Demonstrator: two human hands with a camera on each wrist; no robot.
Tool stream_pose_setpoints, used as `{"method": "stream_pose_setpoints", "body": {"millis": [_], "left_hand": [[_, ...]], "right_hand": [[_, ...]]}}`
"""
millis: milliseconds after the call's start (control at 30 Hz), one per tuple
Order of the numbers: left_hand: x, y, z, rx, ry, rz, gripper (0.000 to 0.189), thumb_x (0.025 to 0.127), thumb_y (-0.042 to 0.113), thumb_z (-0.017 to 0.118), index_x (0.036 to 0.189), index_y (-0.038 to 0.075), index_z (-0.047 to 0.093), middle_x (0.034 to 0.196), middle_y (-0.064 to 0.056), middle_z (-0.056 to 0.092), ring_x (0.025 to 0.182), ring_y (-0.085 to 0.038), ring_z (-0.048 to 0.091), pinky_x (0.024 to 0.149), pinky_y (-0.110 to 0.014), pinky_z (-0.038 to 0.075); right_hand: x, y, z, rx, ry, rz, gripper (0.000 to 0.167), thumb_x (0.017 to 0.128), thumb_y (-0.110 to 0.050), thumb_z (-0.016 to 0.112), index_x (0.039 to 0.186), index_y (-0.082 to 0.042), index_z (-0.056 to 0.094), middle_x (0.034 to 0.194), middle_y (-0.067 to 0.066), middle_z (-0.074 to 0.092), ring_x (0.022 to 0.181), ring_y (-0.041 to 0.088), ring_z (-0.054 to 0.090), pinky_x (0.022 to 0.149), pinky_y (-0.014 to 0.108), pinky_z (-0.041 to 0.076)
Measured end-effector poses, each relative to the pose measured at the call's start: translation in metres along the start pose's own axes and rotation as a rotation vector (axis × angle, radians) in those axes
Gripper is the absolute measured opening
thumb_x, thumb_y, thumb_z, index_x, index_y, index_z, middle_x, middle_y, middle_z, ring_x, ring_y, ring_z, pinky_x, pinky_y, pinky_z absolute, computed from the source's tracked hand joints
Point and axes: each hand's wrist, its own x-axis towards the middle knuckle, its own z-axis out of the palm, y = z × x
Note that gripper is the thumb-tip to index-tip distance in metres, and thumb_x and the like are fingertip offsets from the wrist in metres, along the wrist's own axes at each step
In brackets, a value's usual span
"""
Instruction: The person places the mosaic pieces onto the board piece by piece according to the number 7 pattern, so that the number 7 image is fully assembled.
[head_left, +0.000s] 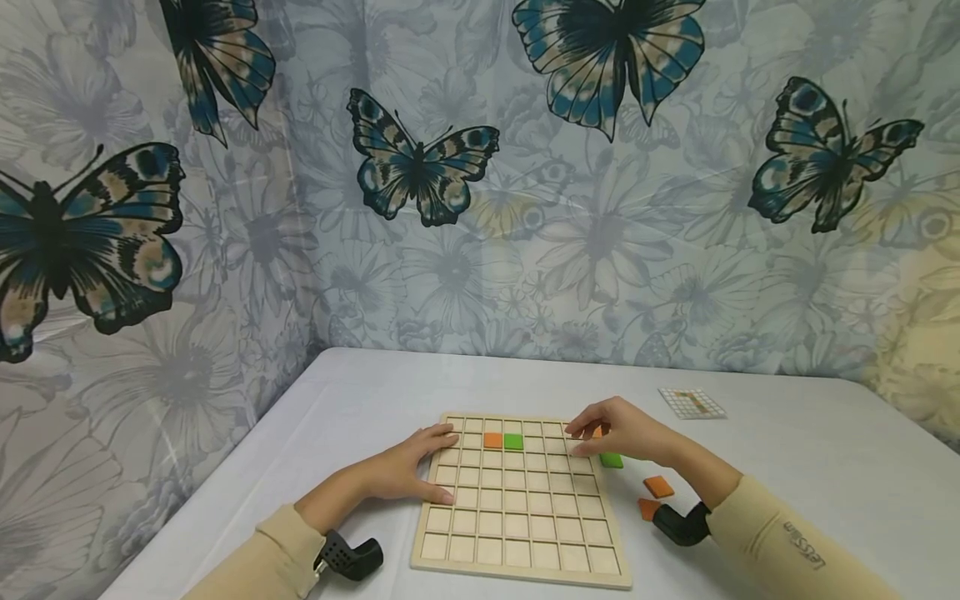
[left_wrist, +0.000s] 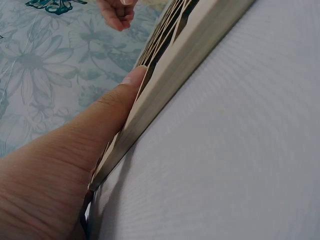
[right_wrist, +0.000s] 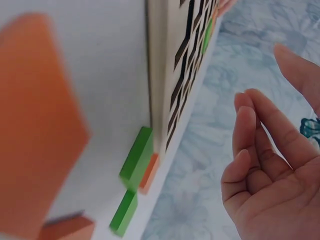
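Note:
A wooden grid board [head_left: 519,576] lies on the table. An orange tile [head_left: 492,440] and a green tile [head_left: 513,442] sit side by side in its second row from the far edge. My left hand [head_left: 401,468] rests along the board's left edge, its thumb [left_wrist: 112,105] on the frame in the left wrist view. Over the board's right edge hovers my right hand [head_left: 630,429], thumb apart from loosely bent fingers. The right wrist view shows nothing between the thumb and fingers [right_wrist: 275,130]. Under that hand, a loose green tile [head_left: 611,461] shows beside the board.
Two orange tiles, one farther [head_left: 658,487] and one nearer [head_left: 647,509], lie right of the board by the right wrist's black camera mount [head_left: 681,527]. A small patterned grid card [head_left: 692,404] lies at the back right. Behind the white table [head_left: 810,467] hangs a butterfly-print cloth [head_left: 600,233].

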Motion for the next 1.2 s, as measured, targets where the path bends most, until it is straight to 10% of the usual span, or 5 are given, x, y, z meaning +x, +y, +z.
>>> {"method": "stream_pose_setpoints", "body": {"millis": [1200], "left_hand": [[-0.001,0.002,0.0,0.006,0.003,-0.007,0.09,0.073,0.048,0.075,0.145,0.015,0.033,0.156,-0.004,0.017,0.144,-0.032,0.013,0.111,-0.056,0.021]], "right_hand": [[-0.082,0.024,-0.007,0.059,0.056,0.048,0.035,0.081,-0.024,0.071,0.109,-0.003,0.066,0.096,0.007,0.067,0.077,0.0,0.052,0.059,0.021,0.038]]}}
